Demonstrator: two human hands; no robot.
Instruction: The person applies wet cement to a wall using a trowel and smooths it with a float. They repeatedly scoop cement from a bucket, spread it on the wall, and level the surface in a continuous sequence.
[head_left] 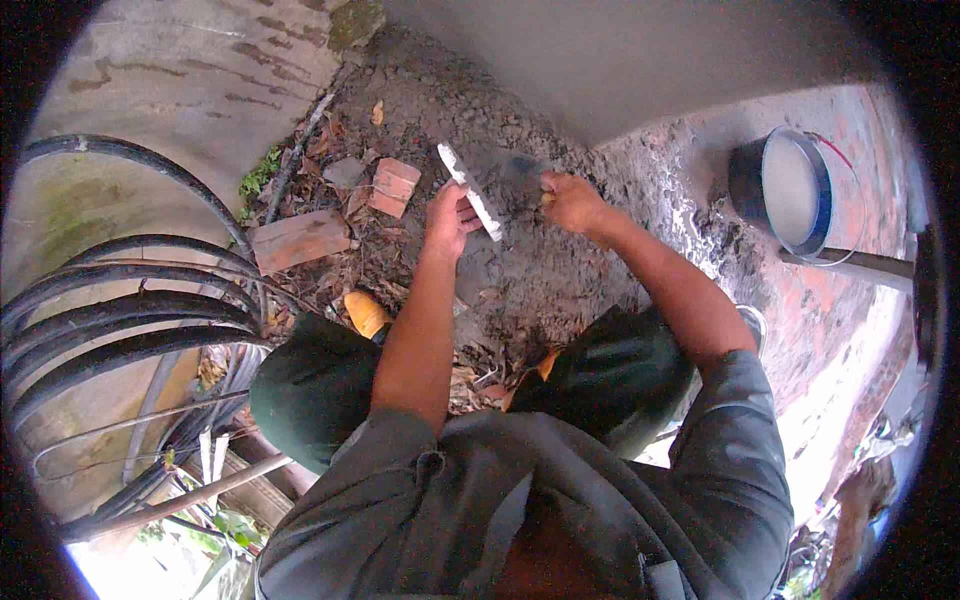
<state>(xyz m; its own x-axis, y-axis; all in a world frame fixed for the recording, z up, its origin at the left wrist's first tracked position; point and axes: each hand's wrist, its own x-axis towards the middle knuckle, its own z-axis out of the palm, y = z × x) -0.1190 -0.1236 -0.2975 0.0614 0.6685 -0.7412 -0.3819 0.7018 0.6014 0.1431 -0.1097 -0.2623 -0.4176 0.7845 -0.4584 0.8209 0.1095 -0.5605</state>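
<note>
My left hand (447, 222) is closed on a narrow white board (485, 212) with ragged edges, seen nearly edge-on. It tilts from upper left to lower right, and its far side is hidden. To its right, my right hand (575, 205) is wrapped round the handle of a trowel, whose dark blade (522, 170) is blurred and points toward the board. A small gap shows between the blade and the board. Both hands are above dark, crumbly ground (520, 270) in front of my knees.
Two bricks, a small one (395, 187) and a longer one (300, 241), lie left of my left hand. Black hoses (130, 310) loop along the left wall. At the right stands a dark bucket (748, 180) of pale grey contents. A smooth grey wall (650, 60) rises ahead.
</note>
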